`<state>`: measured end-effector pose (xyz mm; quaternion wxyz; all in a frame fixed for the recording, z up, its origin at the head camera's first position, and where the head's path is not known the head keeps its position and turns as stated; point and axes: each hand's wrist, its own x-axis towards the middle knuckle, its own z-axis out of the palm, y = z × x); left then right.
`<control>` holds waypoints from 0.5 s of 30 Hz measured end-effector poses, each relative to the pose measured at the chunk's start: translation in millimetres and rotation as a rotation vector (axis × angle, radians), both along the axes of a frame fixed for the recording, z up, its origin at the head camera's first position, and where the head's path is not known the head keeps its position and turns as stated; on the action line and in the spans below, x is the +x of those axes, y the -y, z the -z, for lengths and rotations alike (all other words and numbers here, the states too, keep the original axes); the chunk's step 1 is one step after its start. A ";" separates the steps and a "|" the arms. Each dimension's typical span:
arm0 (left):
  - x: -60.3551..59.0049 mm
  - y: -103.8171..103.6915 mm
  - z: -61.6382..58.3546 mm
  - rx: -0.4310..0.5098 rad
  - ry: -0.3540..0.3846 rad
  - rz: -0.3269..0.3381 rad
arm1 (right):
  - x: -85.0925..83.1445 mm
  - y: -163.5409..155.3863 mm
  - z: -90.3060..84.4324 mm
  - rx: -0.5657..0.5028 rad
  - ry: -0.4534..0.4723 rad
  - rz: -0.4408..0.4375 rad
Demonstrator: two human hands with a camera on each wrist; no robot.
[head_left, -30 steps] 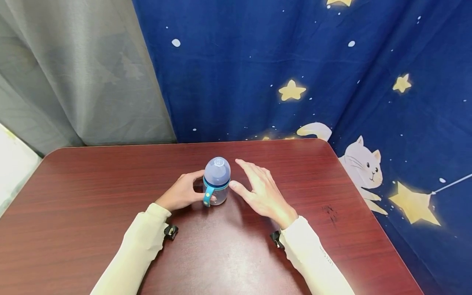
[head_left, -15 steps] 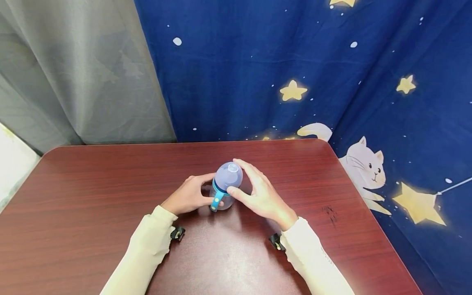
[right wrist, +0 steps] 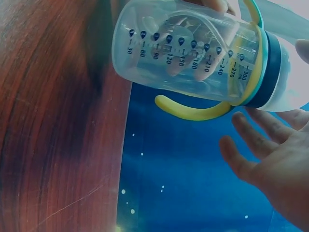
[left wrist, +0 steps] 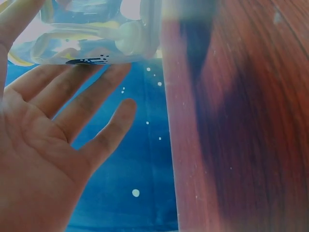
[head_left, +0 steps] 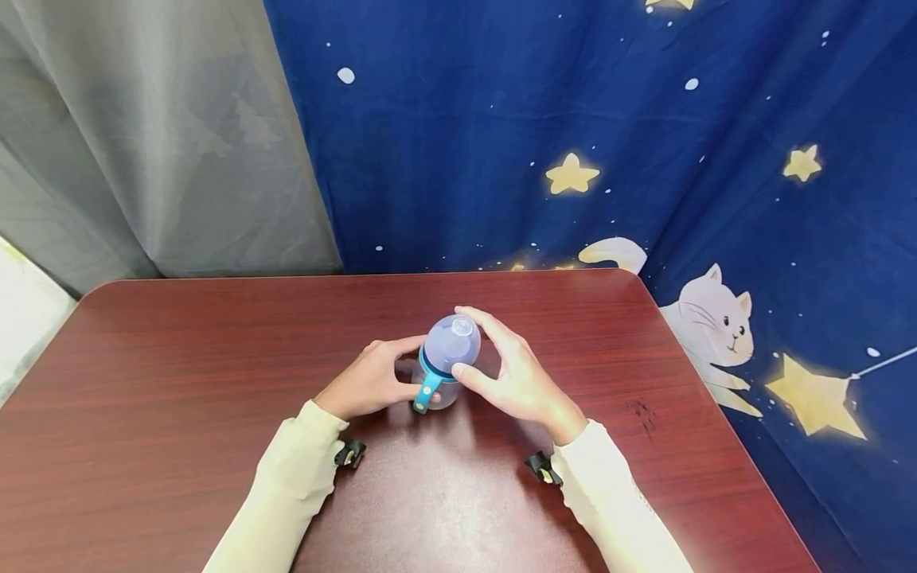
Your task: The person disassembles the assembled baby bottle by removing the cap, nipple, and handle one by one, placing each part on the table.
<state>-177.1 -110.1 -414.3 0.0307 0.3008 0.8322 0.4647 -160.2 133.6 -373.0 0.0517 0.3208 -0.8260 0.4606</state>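
Clear baby bottle (head_left: 442, 364) tilting on the reddish surface (head_left: 179, 382), left hand (head_left: 368, 382) gripping the bottle body from its left, fingers curling around it, right hand (head_left: 517, 378) grasping the domed cap (head_left: 451, 342), thumb and fingers wrapping it.

Clear plastic bottle on a glossy wood-grain desk, cloth behind.

The bottle (head_left: 442, 368) was smooth see-through plastic with printed marks, its cap (head_left: 451, 343) a frosted, milky plastic, its collar (right wrist: 270, 71) opaque teal plastic and its handle (right wrist: 193, 112) a smooth yellow one. The desk (head_left: 179, 382) was reddish-brown wood grain with a polished sheen, faintly scratched. The blue curtain (head_left: 573, 119) behind was soft matt cloth with printed stars; the grey curtain (head_left: 143, 143) was thin matt fabric. The sleeves (head_left: 286, 493) were pale matt knit.
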 end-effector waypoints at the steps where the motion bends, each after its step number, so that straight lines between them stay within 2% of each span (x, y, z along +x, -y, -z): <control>1: 0.4 -0.4 -0.6 0.001 -0.001 0.000 | -0.2 -0.5 -0.5 -0.005 0.000 -0.006; 6: 1.7 -1.8 -2.6 -0.004 0.003 -0.003 | -0.3 -2.1 -2.6 -0.022 0.003 -0.031; 15: 1.4 -2.5 -3.3 0.004 0.000 0.000 | 0.1 -2.2 -2.8 -0.014 -0.005 -0.015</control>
